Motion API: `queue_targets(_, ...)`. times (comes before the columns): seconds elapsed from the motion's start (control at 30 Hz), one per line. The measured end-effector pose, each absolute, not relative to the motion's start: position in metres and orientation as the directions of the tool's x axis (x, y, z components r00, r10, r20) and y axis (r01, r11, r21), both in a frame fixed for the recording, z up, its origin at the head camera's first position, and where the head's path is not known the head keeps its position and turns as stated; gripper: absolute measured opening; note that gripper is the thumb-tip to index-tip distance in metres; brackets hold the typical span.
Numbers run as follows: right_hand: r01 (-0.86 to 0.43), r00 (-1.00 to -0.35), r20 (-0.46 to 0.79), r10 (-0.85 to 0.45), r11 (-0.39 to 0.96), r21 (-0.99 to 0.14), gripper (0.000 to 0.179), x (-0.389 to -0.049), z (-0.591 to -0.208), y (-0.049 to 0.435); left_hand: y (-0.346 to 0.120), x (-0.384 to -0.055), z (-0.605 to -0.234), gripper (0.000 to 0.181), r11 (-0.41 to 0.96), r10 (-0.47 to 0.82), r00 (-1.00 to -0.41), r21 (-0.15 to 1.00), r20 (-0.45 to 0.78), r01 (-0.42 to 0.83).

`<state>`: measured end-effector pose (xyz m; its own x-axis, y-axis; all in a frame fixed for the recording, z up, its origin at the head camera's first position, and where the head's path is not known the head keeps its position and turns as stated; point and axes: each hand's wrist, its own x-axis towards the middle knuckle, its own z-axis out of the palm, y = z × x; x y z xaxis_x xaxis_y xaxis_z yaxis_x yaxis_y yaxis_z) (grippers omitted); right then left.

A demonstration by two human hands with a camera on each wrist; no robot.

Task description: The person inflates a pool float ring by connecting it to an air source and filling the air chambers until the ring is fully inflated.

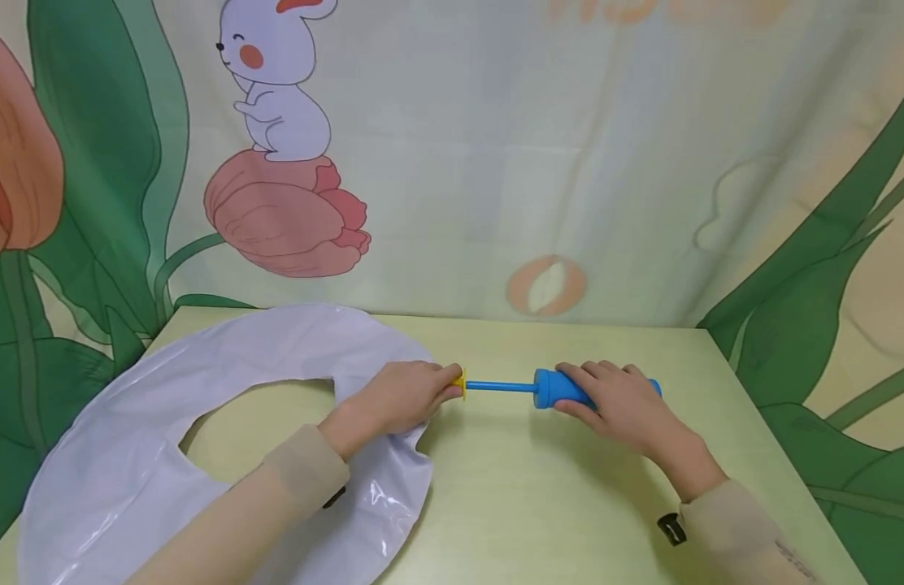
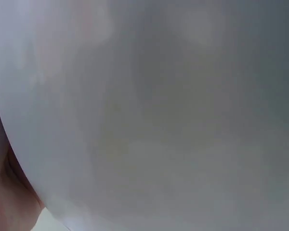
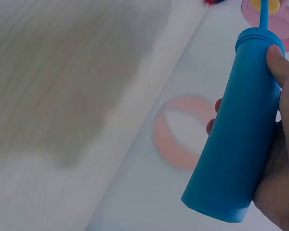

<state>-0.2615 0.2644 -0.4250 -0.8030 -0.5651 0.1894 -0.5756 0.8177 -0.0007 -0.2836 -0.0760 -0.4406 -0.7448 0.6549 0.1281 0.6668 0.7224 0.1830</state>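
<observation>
Handle (image 1: pixel 463 385) mostly hidden by left hand (image 1: pixel 406 396), pump barrel (image 1: pixel 557 390) partly by right hand (image 1: pixel 628 410), each clamped in its grip.

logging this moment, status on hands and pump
Right hand grips blue pump; left hand grips yellow end of rod; pale ring close to left hand; nothing seen blocking rod.

Counted one left hand (image 1: pixel 404 396) and one right hand (image 1: pixel 623 402), two sleeves (image 1: pixel 236 500). Found one hand pump (image 1: pixel 549 388) with one rod (image 1: pixel 499 387) and one yellow handle (image 1: pixel 463 383), one inflatable ring (image 1: pixel 284 337), one tabletop (image 1: pixel 496 504), one printed backdrop cloth (image 1: pixel 452 162) bearing one rabbit (image 1: pixel 287 118).
</observation>
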Motion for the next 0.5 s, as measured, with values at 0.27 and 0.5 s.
queue_targets(0.27, -0.644, -0.747, 0.190, -0.637, 0.764, 0.029, 0.061, -0.268, -0.432, 0.217, -0.053, -0.280, -0.442, 0.023, 0.729, 0.655, -0.750, 0.186, 0.087, 0.658)
queue_targets(0.5, -0.627, -0.767, 0.175, -0.618, 0.779, 0.002, 0.066, -0.274, -0.436, 0.208, -0.050, -0.284, -0.447, 0.023, 0.725, 0.652, -0.749, 0.196, 0.114, 0.661)
